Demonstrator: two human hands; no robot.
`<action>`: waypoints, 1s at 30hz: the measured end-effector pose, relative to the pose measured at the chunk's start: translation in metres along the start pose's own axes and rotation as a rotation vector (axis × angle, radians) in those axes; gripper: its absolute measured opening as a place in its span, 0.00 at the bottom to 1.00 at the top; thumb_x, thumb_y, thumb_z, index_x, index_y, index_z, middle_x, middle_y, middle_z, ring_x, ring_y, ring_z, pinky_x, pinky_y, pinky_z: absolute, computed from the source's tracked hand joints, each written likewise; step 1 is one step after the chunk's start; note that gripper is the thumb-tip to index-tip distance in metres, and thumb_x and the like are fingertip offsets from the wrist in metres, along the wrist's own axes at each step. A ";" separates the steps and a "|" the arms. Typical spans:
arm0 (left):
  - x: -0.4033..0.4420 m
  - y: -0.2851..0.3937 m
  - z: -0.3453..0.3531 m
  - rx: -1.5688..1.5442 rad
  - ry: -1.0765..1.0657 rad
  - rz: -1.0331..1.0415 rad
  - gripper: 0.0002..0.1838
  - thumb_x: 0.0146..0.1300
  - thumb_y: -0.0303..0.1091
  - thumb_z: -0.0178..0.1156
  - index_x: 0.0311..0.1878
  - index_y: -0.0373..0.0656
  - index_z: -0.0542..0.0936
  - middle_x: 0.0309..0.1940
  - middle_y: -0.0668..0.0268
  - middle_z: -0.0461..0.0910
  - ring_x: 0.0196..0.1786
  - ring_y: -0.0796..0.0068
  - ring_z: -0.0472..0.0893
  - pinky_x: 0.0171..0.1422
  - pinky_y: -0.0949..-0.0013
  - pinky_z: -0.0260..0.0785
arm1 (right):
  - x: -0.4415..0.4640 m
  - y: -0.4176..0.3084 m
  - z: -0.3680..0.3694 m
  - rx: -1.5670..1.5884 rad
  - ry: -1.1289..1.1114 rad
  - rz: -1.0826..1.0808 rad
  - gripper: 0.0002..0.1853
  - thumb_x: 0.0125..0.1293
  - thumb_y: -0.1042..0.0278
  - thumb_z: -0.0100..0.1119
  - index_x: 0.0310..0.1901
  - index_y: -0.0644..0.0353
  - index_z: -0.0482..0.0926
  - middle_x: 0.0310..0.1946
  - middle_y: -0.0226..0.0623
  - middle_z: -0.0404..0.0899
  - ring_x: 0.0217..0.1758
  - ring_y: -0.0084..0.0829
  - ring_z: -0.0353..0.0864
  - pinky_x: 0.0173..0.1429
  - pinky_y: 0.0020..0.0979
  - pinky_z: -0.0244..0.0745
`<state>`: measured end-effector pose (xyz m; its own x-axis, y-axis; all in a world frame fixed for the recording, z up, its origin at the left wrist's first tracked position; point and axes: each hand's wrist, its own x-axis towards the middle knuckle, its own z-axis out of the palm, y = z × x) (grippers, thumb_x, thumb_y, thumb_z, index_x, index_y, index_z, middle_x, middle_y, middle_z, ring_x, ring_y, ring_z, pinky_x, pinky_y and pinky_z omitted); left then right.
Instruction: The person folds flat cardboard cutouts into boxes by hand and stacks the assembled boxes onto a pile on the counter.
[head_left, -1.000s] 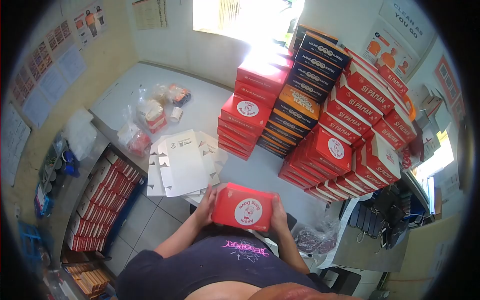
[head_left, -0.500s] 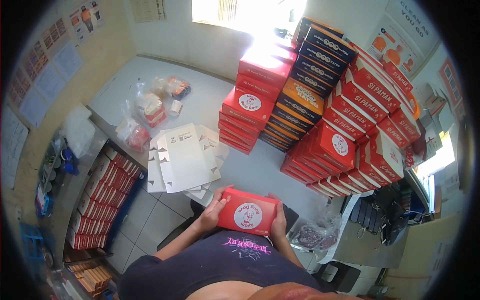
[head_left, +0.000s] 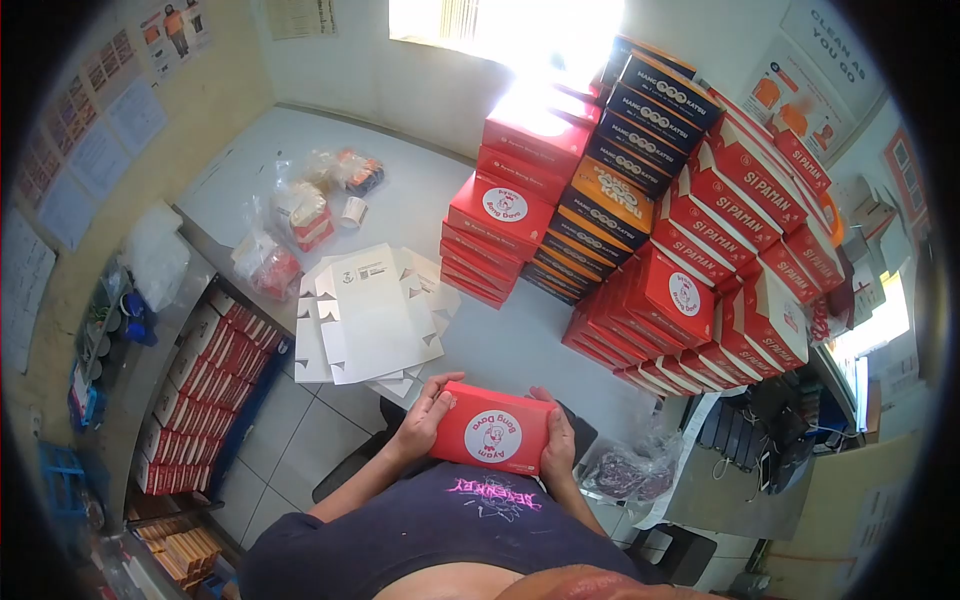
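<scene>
A red cardboard food box point(head_left: 462, 432) with a round white label is held close to my torso, over the table's near edge. My left hand point(head_left: 424, 420) grips its left side, thumb on the top face. On the opposite side my right hand point(head_left: 560, 440) clasps the box, its thumb along the edge. Just beyond the box, flat white cardboard blanks point(head_left: 378, 315) lie in a loose pile on the grey table point(head_left: 480, 345).
Stacked red boxes point(head_left: 505, 205), dark blue boxes point(head_left: 640, 140) and more red boxes point(head_left: 745, 190) rise along the table's back and right. Plastic-bagged items point(head_left: 270, 265) lie at the left. Below is a shelf of folded red boxes point(head_left: 195, 410). A bagged bundle point(head_left: 630, 470) sits at right.
The red box has shifted very slightly left between my hands, and my right thumb now lies over its edge. The camera view has moved a little.
</scene>
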<state>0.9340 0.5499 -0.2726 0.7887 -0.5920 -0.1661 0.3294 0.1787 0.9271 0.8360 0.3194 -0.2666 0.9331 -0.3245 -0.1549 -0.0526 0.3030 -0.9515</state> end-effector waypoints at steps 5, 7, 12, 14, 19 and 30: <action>0.000 0.005 0.006 0.018 0.007 0.124 0.25 0.85 0.38 0.38 0.78 0.39 0.60 0.63 0.60 0.72 0.63 0.76 0.72 0.74 0.69 0.60 | 0.000 0.005 -0.004 0.031 0.023 -0.001 0.29 0.85 0.52 0.43 0.74 0.69 0.66 0.74 0.48 0.69 0.76 0.36 0.69 0.79 0.37 0.62; 0.000 0.005 0.008 0.013 0.031 0.115 0.24 0.85 0.38 0.38 0.78 0.40 0.60 0.62 0.61 0.72 0.61 0.77 0.72 0.73 0.70 0.61 | 0.000 0.008 -0.005 0.056 -0.012 -0.041 0.28 0.85 0.53 0.43 0.74 0.67 0.66 0.74 0.49 0.68 0.76 0.36 0.69 0.79 0.38 0.62; 0.000 0.004 0.007 -0.010 0.047 0.153 0.20 0.84 0.35 0.42 0.73 0.41 0.67 0.59 0.63 0.73 0.59 0.79 0.72 0.72 0.71 0.61 | 0.000 0.004 0.000 0.052 0.025 -0.120 0.26 0.83 0.57 0.48 0.74 0.64 0.66 0.71 0.49 0.71 0.73 0.36 0.71 0.78 0.39 0.64; 0.001 0.001 -0.004 0.022 0.014 0.128 0.17 0.83 0.34 0.44 0.69 0.41 0.69 0.59 0.63 0.73 0.60 0.78 0.72 0.71 0.71 0.62 | 0.004 0.004 -0.007 0.010 0.050 -0.168 0.25 0.82 0.58 0.51 0.73 0.63 0.67 0.69 0.50 0.73 0.71 0.36 0.73 0.77 0.39 0.65; 0.001 0.014 -0.008 0.144 -0.086 0.233 0.10 0.81 0.35 0.50 0.57 0.43 0.74 0.60 0.61 0.75 0.66 0.72 0.72 0.75 0.65 0.61 | 0.005 -0.017 -0.018 0.057 -0.143 -0.003 0.10 0.74 0.77 0.59 0.55 0.63 0.79 0.64 0.49 0.79 0.70 0.38 0.76 0.76 0.41 0.66; -0.007 0.024 -0.012 0.139 -0.156 0.169 0.10 0.79 0.39 0.59 0.43 0.42 0.77 0.60 0.58 0.74 0.72 0.67 0.70 0.70 0.61 0.69 | 0.007 -0.034 -0.039 -0.084 -0.404 -0.114 0.04 0.73 0.74 0.63 0.46 0.63 0.82 0.59 0.51 0.83 0.67 0.35 0.78 0.71 0.39 0.72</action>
<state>0.9426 0.5679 -0.2536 0.7332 -0.6789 0.0386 0.1171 0.1820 0.9763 0.8307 0.2721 -0.2460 0.9981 0.0304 0.0530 0.0456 0.2064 -0.9774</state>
